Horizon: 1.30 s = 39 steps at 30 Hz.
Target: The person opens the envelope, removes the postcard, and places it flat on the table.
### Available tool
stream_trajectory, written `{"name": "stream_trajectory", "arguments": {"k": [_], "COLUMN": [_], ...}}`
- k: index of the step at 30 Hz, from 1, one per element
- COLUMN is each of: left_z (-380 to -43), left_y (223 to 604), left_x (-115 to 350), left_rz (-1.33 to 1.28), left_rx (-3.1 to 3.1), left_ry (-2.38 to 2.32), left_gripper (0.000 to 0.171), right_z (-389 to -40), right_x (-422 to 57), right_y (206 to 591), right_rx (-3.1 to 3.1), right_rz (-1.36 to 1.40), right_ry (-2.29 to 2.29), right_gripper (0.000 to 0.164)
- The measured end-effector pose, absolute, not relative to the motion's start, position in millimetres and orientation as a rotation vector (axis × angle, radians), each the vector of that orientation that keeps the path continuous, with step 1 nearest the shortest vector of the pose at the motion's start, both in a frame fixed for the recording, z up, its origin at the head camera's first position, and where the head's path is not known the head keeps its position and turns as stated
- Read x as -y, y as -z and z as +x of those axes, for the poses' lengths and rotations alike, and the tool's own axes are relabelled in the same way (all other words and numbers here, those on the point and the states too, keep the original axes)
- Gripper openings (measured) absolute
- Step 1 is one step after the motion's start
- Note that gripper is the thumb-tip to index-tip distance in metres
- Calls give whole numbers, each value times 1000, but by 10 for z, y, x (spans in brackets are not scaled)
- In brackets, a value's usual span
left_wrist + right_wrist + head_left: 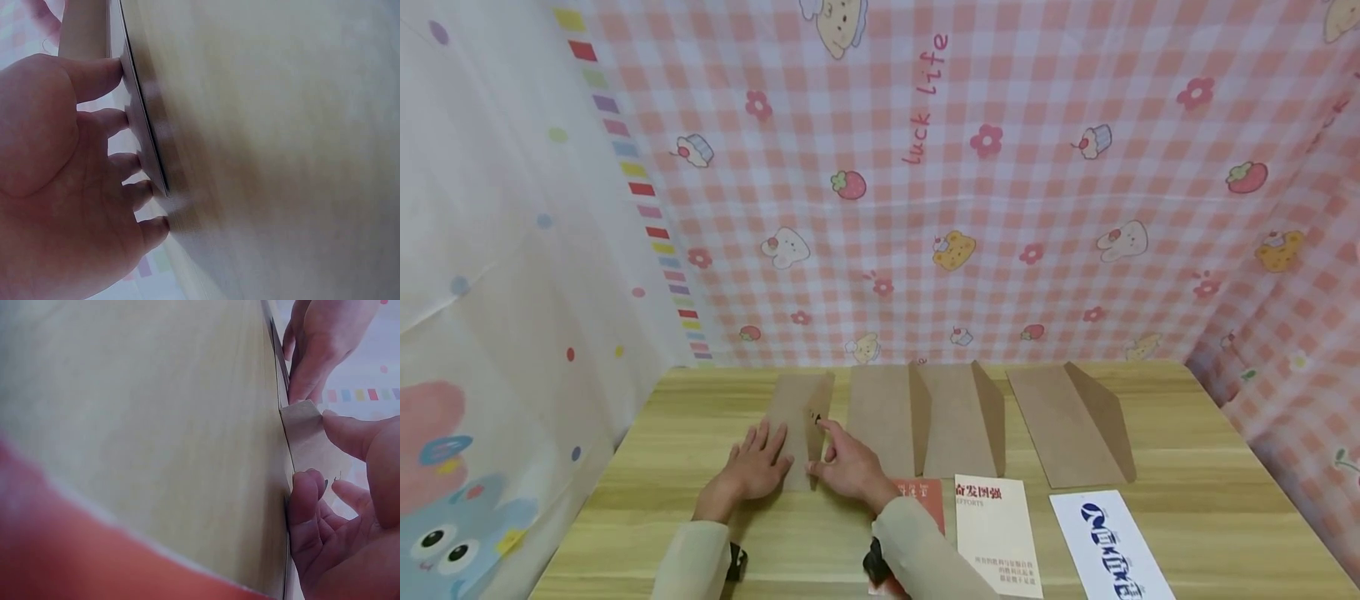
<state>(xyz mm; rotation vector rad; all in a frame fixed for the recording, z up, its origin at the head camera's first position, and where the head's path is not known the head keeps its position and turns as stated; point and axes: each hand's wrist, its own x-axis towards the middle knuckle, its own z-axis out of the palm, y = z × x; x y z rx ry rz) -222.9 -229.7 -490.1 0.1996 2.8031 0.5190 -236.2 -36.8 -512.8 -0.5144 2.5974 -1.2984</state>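
Observation:
The leftmost brown paper envelope (790, 396) lies on the wooden table under both hands. Spread fingers of my left hand (752, 462) press on its left side; the left wrist view shows those fingertips (119, 119) on the thin paper edge. My right hand (850, 467) touches the envelope's raised flap (306, 428) with thumb and index fingertip held apart. The lower fingers (304, 494) of that hand bend near the tabletop. A small dark mark (817, 419) shows on the flap beside the index fingertip; what it is stays unclear.
Three more brown envelopes (880, 417), (951, 425), (1056, 429) lie to the right, flaps out. In front of them are a red card (931, 500), partly under the right forearm, a cream card (996, 525) and a white card (1105, 533) with blue print. A checked cloth (925, 208) hangs behind.

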Motion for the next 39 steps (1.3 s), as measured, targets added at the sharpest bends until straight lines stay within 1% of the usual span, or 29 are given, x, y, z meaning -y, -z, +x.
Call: {"name": "stream_trajectory", "arguments": {"k": [16, 19, 23, 25, 32, 39], "left_z": [-2214, -2214, -2214, -2212, -2209, -2221], "left_y": [4870, 4886, 4888, 4875, 4878, 4897], "left_x": [2302, 2306, 2301, 2295, 2297, 2296], "left_rz": [207, 204, 203, 202, 199, 188], "left_rx": [-2809, -2804, -2801, -2800, -2793, -2783], "left_ry": [-516, -508, -505, -510, -550, -579], "left_gripper": [58, 58, 58, 58, 59, 59], "right_z": [-2330, -2331, -2333, -2329, -2319, -2353], "right_x": [358, 349, 339, 332, 313, 305], "right_y": [5119, 5117, 5111, 5100, 5078, 5092], "right_rx": [-2614, -2604, -2600, -2599, -2624, -2581], "right_rz": [-573, -578, -612, -634, -721, -706], "right_ry": [1301, 1304, 1298, 1286, 1201, 1325], "right_gripper": [64, 68, 78, 80, 68, 61]}}
